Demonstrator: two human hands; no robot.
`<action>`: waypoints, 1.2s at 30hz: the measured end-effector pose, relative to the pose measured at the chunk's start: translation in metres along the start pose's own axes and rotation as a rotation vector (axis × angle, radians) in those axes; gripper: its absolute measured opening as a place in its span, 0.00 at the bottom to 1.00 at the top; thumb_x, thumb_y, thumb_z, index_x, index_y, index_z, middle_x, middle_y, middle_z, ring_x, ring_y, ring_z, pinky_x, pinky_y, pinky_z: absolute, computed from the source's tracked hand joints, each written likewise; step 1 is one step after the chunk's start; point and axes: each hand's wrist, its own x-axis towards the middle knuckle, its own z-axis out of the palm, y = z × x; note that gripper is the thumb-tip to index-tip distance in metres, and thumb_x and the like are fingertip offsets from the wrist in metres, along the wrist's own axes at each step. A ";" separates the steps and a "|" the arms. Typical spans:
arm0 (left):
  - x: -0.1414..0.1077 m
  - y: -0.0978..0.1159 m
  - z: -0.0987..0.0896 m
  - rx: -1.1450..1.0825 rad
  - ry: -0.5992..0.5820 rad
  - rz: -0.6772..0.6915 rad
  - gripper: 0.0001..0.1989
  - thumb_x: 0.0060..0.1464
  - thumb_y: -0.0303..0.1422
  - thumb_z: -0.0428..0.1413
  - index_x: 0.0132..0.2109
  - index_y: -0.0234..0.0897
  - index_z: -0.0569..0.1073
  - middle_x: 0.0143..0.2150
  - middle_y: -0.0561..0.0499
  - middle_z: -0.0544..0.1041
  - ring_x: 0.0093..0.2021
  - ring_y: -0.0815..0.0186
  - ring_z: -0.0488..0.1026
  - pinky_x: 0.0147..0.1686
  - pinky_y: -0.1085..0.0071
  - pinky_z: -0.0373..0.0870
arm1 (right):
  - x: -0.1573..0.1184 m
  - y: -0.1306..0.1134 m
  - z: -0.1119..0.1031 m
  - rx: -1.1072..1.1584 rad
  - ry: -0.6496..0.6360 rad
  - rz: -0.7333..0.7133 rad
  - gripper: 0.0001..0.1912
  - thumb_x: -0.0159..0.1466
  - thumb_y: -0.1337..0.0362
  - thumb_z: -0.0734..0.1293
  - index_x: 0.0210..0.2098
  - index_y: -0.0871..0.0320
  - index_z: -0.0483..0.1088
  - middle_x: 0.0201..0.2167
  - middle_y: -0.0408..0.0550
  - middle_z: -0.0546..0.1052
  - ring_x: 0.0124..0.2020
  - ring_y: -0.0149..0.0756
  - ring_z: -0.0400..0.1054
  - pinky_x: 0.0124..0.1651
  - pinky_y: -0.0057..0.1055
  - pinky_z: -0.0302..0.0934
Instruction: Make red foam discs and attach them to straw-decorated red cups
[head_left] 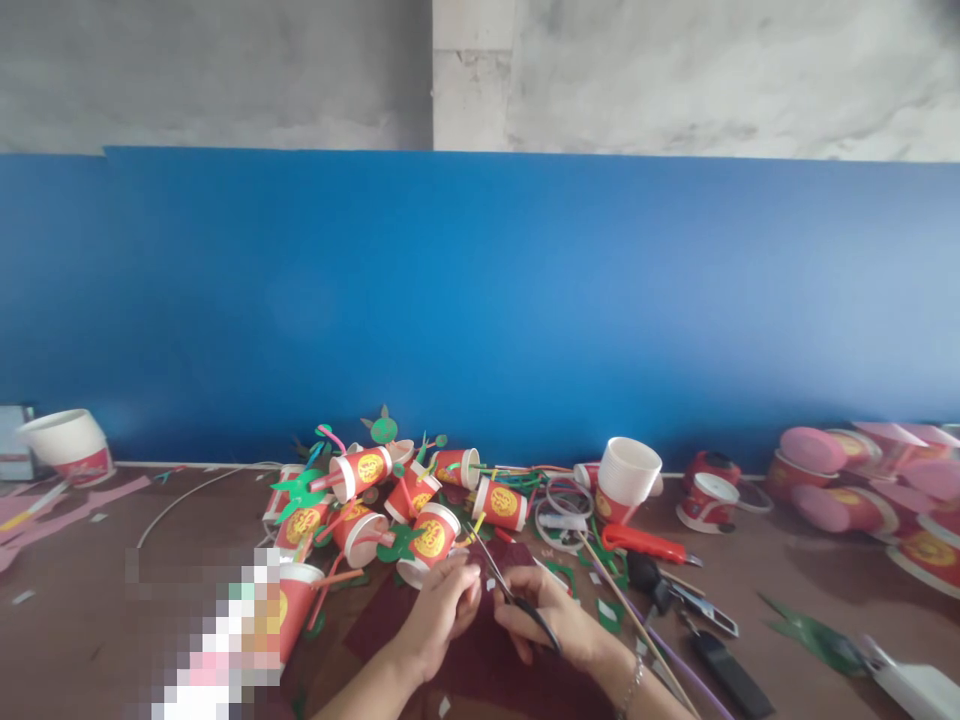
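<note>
My right hand [544, 608] is closed round the black handles of a pair of scissors [531, 612], whose metal blades point up and to the left. My left hand [444, 608] is pinched beside the blades, at the edge of a sheet of dark red paper [484, 660]; its fingertips partly hide what they grip. The sheet spreads beneath both hands on the brown table [187, 590]. Just beyond my left hand lies a red paper cup [430, 540] with a yellow print, tipped on its side, with a green paper cut-out [401, 542] near it.
A heap of decorated cups with straws [361, 472] lies behind my hands. To the right are stacked white-rimmed cups [627, 475], a red utility knife [649, 545], green paper scraps [609, 615], a wooden stick [637, 625] and pink-topped cups [814, 450]. A blue partition [480, 300] stands behind.
</note>
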 end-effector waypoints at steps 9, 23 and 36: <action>-0.002 0.001 0.001 0.001 0.017 0.000 0.21 0.44 0.45 0.57 0.19 0.38 0.56 0.14 0.62 0.54 0.14 0.78 0.44 0.18 0.73 0.36 | -0.001 -0.003 0.001 0.013 0.005 -0.008 0.19 0.52 0.52 0.72 0.27 0.60 0.65 0.11 0.35 0.66 0.12 0.23 0.58 0.16 0.19 0.46; 0.001 -0.002 0.000 0.004 0.044 0.004 0.24 0.42 0.49 0.58 0.19 0.39 0.56 0.13 0.63 0.52 0.14 0.78 0.44 0.17 0.74 0.38 | 0.001 0.007 -0.002 -0.016 0.041 0.010 0.19 0.52 0.51 0.72 0.27 0.60 0.64 0.09 0.34 0.65 0.11 0.24 0.58 0.15 0.19 0.46; 0.001 -0.007 -0.002 0.145 0.063 0.053 0.24 0.46 0.53 0.56 0.24 0.37 0.63 0.16 0.62 0.52 0.18 0.75 0.46 0.20 0.74 0.40 | 0.001 0.004 -0.002 0.016 0.021 -0.017 0.18 0.54 0.52 0.71 0.29 0.60 0.65 0.12 0.36 0.68 0.12 0.23 0.58 0.16 0.20 0.45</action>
